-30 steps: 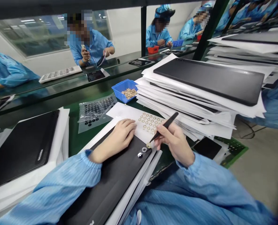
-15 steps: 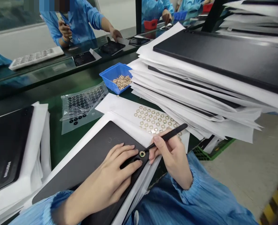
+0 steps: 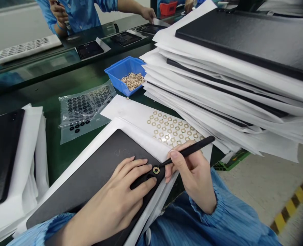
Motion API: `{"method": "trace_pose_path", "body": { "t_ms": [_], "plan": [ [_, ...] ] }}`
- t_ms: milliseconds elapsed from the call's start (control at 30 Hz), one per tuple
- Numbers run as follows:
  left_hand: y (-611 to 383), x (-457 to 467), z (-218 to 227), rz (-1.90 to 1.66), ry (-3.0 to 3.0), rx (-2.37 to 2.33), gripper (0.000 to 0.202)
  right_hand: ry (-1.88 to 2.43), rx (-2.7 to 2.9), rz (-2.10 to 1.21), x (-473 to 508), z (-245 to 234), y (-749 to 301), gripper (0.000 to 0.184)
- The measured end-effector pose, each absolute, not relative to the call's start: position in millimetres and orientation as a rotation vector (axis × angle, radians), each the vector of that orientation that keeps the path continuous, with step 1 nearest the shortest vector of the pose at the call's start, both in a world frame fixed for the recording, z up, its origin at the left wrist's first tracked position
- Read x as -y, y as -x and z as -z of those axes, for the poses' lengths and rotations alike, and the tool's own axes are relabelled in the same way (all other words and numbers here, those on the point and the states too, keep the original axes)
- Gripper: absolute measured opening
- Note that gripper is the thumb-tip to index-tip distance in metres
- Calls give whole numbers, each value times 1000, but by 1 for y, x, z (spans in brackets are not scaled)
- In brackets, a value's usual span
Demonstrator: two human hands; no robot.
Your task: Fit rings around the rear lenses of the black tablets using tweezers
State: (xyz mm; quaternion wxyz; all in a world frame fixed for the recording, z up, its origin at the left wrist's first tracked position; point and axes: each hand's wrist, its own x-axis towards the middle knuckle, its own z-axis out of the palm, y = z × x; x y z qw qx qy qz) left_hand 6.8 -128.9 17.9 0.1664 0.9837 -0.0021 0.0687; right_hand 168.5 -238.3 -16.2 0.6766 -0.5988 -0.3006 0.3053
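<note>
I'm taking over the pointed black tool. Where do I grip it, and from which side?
Probably grip the black tool by its broad rear end, coming from the picture's right: that end sticks out free beyond the right hand. The hand pinches it nearer the thin tip, which is down at the gold ring near a corner of the black panel.

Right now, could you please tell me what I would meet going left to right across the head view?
Lettered black panel, clear bag of black rings, blue bin, gold ring at the tip of the tweezers, right hand, striped floor tape.
</note>
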Motion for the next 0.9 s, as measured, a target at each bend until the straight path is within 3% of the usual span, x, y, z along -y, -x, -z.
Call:
{"method": "trace_pose_path", "body": {
  "t_ms": [900],
  "plan": [
    [-10,136,-15,-160,-2932,-151,46,1257,696,-580,245,23,-164,6]
  ]
}}
